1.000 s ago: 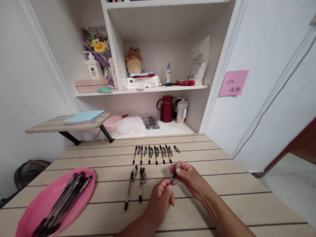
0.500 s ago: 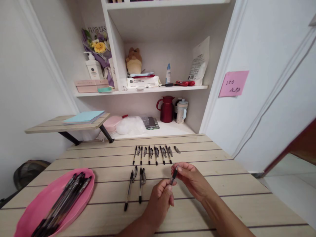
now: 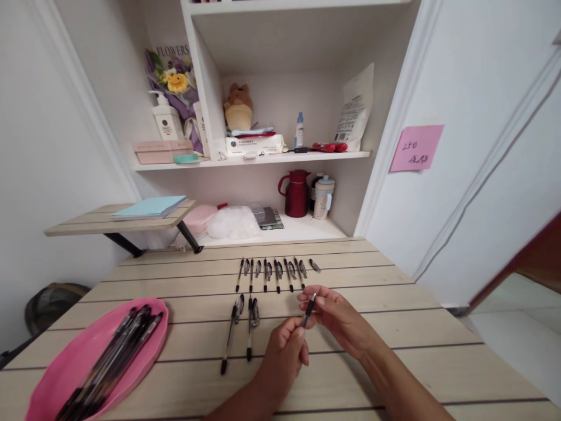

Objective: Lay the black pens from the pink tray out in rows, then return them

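Both my hands hold one black pen (image 3: 308, 310) above the wooden table (image 3: 394, 327). My left hand (image 3: 286, 351) is closed round its lower part. The fingers of my right hand (image 3: 337, 316) pinch its upper end. On the table beyond my hands lies a row of several pens with their caps beside them (image 3: 274, 272). Two more uncapped pens with caps (image 3: 241, 327) lie nearer, left of my hands. A pink tray (image 3: 61, 374) at the front left holds several black pens (image 3: 116, 356).
Behind the table stand white shelves with a red jug (image 3: 297, 193), a cup (image 3: 323, 197), a plush toy (image 3: 238, 107), bottles and flowers. A small raised shelf (image 3: 100, 222) with a blue notebook sits at the left. A pink note (image 3: 416, 147) hangs on the right wall.
My hands with the pen have shifted very slightly; the fingers of my right hand have moved a little on the pen's upper end. Everything on the table stays put.
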{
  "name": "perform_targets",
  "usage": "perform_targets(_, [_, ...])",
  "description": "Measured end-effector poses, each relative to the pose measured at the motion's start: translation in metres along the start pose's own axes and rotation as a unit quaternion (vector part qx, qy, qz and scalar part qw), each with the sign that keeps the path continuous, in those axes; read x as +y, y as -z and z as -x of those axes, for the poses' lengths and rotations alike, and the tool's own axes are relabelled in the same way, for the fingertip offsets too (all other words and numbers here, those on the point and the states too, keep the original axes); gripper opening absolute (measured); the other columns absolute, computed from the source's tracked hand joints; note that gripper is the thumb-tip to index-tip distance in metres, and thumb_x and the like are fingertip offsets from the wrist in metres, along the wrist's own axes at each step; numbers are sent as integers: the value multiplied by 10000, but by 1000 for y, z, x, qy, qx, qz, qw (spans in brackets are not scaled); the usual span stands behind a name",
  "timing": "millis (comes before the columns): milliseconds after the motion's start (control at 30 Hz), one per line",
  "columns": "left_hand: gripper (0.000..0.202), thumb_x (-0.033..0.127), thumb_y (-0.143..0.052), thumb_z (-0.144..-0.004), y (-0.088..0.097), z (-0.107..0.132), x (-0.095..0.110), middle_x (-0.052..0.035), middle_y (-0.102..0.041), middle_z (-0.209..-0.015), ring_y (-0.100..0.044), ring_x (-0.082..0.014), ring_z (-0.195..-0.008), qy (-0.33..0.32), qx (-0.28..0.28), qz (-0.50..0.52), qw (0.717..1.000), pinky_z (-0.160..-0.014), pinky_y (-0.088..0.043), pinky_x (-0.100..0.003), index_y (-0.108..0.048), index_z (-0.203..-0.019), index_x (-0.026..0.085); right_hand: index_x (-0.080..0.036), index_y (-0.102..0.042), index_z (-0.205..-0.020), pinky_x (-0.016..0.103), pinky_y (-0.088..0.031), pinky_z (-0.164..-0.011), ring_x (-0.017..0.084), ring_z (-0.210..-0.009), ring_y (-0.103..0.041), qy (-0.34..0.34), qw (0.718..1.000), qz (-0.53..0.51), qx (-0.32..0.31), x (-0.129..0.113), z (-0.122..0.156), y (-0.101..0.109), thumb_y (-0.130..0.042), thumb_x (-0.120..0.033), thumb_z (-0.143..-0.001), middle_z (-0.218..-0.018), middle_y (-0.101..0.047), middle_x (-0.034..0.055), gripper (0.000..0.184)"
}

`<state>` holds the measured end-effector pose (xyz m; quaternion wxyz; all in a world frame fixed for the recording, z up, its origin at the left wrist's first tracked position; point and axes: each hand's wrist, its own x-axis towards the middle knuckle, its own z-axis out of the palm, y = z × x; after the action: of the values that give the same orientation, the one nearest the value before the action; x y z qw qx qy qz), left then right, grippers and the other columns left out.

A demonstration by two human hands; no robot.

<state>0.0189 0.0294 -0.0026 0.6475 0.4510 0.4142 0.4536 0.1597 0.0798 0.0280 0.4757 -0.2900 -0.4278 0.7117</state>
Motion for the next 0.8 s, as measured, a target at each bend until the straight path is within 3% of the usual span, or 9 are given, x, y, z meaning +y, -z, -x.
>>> perform_targets(167, [432, 469, -525, -727, -1, 1, 2, 90, -442, -432, -161, -4, -275, 24, -16, 34, 999, -330, -76, -178, -489, -996, 133, -166, -608, -657, 275, -433, -633, 129, -638, -529, 20, 999, 27, 31, 0, -1, 2, -723, -312, -598, -726, -627, 30, 195])
perform_targets(333, [411, 483, -506, -741, -4, 4, 2, 89, -424, -447, -160, -5, -291, 26, -8, 56, 998, -334, -68, -172, -493, -974, 144, -174, -647, -829, 296, -433, -611, 179, -745, -562, -4, 1000, 5, 1, 2, -1, 3, -686, -363, -639, -863, -641, 78, 270])
perform_targets(500, [377, 451, -511, -749, -4, 5, 3, 85, -423, -444, -175, -9, -294, 7, -8, 34, 999, -330, -77, -170, -498, -959, 138, -171, -639, -647, 282, -417, -647, 140, -667, -539, 24, 999, 20, 24, 2, -1, 3, -733, -305, -590, -725, -630, 33, 173])
perform_targets(667, [370, 451, -489, -764, -3, 4, 1, 84, -424, -445, -162, -12, -300, 16, -22, 47, 999, -330, -75, -171, -488, -967, 141, -182, -667, -806, 305, -419, -668, 169, -739, -563, 0, 1000, -14, -6, 0, 0, 2, -687, -333, -647, -821, -644, 62, 220])
perform_targets(800, [393, 459, -500, -754, -4, 5, 1, 82, -425, -456, -179, -14, -305, 20, -21, 43, 999, -335, -81, -172, -487, -980, 139, -173, -671, -687, 283, -411, -670, 135, -666, -544, 24, 999, 14, 26, 2, -1, 3, -722, -303, -607, -703, -635, 30, 161])
